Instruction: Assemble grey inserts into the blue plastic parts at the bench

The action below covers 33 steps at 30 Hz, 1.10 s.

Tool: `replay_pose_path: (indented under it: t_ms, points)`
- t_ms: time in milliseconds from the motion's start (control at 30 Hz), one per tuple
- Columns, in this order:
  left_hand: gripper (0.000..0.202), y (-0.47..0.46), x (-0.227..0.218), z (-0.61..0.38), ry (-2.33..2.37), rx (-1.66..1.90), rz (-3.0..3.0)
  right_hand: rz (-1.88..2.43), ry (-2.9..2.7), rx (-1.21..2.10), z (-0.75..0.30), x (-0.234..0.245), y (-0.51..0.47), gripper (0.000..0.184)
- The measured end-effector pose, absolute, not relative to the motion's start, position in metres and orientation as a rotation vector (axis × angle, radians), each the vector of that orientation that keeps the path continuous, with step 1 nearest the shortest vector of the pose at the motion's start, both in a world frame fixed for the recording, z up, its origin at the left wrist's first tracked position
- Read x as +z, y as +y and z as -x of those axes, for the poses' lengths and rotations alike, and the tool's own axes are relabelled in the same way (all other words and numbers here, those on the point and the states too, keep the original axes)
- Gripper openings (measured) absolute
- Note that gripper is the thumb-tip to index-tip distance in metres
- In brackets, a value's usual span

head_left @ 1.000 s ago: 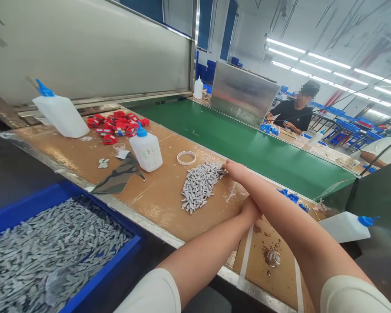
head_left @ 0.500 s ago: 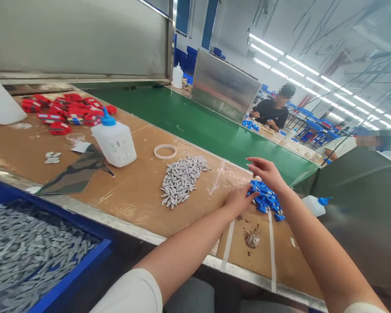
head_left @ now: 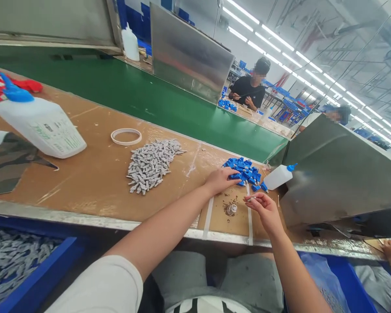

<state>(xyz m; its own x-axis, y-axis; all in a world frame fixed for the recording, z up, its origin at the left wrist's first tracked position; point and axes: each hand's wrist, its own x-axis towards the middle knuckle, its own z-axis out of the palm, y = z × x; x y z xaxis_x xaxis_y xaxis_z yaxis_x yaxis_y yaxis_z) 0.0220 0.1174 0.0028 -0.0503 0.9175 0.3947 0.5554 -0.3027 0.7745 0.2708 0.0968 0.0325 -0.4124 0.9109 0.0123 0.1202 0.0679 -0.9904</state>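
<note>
My left hand (head_left: 219, 180) is at the near left edge of a heap of small blue plastic parts (head_left: 247, 170), with its thumb and fingers closed around a blue part (head_left: 235, 176). To the right and nearer to me, my right hand (head_left: 262, 206) pinches a small pale piece (head_left: 251, 198) above the brown work surface, too small to make out fully. Just left of it, a small clear dish (head_left: 230, 209) sits among dark wet spots. Farther left lies a pile of small grey parts (head_left: 153, 163).
A white glue bottle (head_left: 278, 177) with a blue nozzle leans by the metal divider (head_left: 339, 174); a larger bottle (head_left: 48, 126) stands left near a tape ring (head_left: 126, 137). Behind runs a green belt (head_left: 169, 104). Blue bins (head_left: 57, 261) sit below the edge. Co-workers work beyond and at right.
My view has swung to the right. My right hand has come down from beyond the blue heap toward me, now pinching a small pale piece. My left hand stays at the heap.
</note>
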Motion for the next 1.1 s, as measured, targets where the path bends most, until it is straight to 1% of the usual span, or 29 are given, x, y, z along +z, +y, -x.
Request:
replay_pose_path:
  t_ms: [267,367,467,600,700,800,867,933,1100]
  points:
    - [0.037,0.118,0.001,-0.019,1.512,1.274,-1.908,0.835,-2.174,0.997,-0.261,0.039,0.088,0.016]
    - [0.038,0.118,0.001,-0.019,1.48,1.273,-1.932,0.849,-2.254,0.919,-0.257,0.039,0.088,0.016]
    - [0.039,0.117,0.001,-0.02,1.446,1.273,-1.96,0.859,-2.291,0.927,-0.254,0.036,0.09,0.019]
    - [0.043,0.114,0.004,-0.023,1.513,1.244,-1.877,0.867,-2.264,0.961,-0.25,0.03,0.092,0.019]
    - [0.04,0.114,0.006,-0.023,1.506,1.259,-1.817,0.881,-2.183,1.035,-0.251,0.026,0.094,0.02]
    - [0.037,0.115,0.005,-0.022,1.39,1.266,-1.828,0.944,-1.938,1.142,-0.256,0.023,0.099,0.021]
    - [0.037,0.115,0.005,-0.021,1.34,1.21,-1.85,0.968,-1.753,1.17,-0.258,0.022,0.104,0.023]
    - [0.037,0.115,0.004,-0.022,1.304,1.136,-1.895,0.963,-1.663,1.13,-0.259,0.023,0.108,0.024]
    - [0.034,0.115,0.001,-0.023,1.2,1.068,-2.057,0.966,-1.715,0.983,-0.255,0.027,0.117,0.029]
